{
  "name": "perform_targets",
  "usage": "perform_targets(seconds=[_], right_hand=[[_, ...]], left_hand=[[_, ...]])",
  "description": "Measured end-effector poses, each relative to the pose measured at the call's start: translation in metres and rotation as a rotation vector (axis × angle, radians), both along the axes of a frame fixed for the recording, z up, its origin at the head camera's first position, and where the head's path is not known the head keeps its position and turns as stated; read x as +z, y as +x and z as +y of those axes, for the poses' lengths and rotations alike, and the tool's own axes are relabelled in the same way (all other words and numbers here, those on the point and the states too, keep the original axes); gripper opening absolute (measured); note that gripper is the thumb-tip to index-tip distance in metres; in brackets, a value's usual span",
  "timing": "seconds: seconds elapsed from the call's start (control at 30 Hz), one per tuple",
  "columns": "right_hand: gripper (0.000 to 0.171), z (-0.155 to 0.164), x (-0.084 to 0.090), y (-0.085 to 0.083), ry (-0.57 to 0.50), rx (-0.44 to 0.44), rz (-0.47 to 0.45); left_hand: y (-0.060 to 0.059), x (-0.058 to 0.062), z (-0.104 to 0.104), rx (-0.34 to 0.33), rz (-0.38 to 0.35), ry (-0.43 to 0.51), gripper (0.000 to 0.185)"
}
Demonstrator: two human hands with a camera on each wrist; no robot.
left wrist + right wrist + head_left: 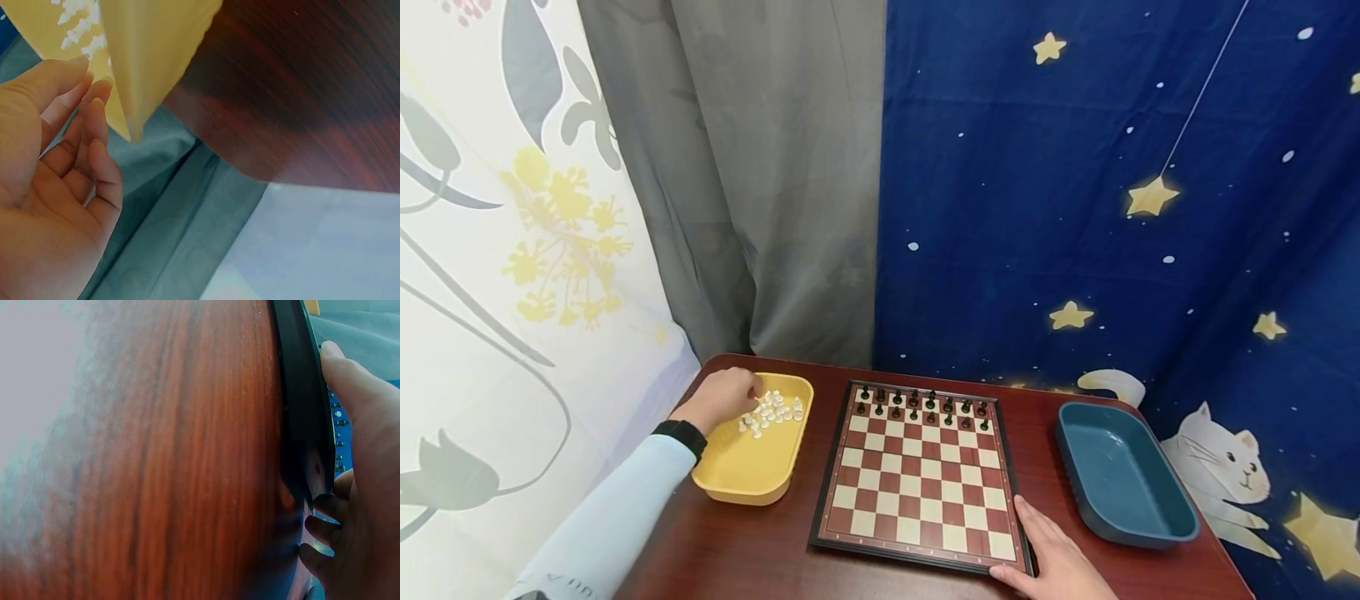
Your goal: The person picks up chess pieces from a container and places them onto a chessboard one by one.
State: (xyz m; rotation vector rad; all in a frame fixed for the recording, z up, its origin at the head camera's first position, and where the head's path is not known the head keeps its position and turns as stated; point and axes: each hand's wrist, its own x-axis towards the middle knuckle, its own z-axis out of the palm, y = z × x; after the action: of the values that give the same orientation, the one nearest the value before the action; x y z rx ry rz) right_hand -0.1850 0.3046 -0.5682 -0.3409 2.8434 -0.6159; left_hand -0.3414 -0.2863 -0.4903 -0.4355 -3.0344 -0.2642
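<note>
My left hand point(751, 392) reaches into the far left corner of a yellow tray point(741, 485), its fingertips by a heap of small white chess pieces point(771, 410). In the left wrist view the left hand point(87, 94) has loosely bent fingers beside the yellow tray point(156, 50) and holds nothing; white pieces point(78, 28) show inside. My right hand point(1026, 542) grips the near right corner of the chessboard point(917, 492), thumb along its right edge. In the right wrist view the right hand point(350, 456) lays its thumb on the board's black rim point(303, 412), fingers curled at the corner. Black pieces point(921, 404) fill the two far rows.
An empty dark blue tray point(1150, 533) stands right of the board on the dark red wooden table point(737, 550). Curtains hang close behind the table: floral white at left, grey in the middle, starry blue at right. The table's back left corner is rounded.
</note>
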Motion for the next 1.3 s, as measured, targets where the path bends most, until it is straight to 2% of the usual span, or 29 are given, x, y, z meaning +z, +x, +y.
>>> perform_targets(seconds=[0.23, 0.5, 0.73, 0.87, 1.03, 1.17, 1.3], right_hand=[[0.125, -0.001, 0.002, 0.000, 0.000, -0.005, -0.011], [0.125, -0.001, 0.004, 0.000, 0.007, -0.014, -0.011], [0.125, -0.001, 0.002, 0.000, 0.015, -0.016, -0.017], [0.126, -0.002, 0.002, 0.000, 0.015, -0.018, -0.020], [0.126, -0.003, 0.001, -0.001, 0.021, -0.024, -0.036], [0.126, -0.003, 0.001, 0.000, 0.020, -0.023, -0.033], [0.128, -0.003, 0.002, 0.001, 0.022, -0.014, -0.005]], left_hand=[[-0.010, -0.010, 0.009, 0.002, -0.039, -0.006, 0.014], [-0.016, -0.008, 0.016, -0.026, -0.069, -0.028, 0.009], [-0.015, -0.010, 0.014, -0.074, -0.054, -0.051, 0.011], [-0.012, -0.007, 0.011, -0.064, -0.039, -0.034, 0.009], [-0.005, 0.002, 0.006, -0.064, -0.001, -0.010, 0.012], [0.006, 0.011, 0.006, -0.073, 0.043, 0.042, 0.012], [0.026, 0.021, 0.014, -0.093, 0.094, 0.106, 0.012]])
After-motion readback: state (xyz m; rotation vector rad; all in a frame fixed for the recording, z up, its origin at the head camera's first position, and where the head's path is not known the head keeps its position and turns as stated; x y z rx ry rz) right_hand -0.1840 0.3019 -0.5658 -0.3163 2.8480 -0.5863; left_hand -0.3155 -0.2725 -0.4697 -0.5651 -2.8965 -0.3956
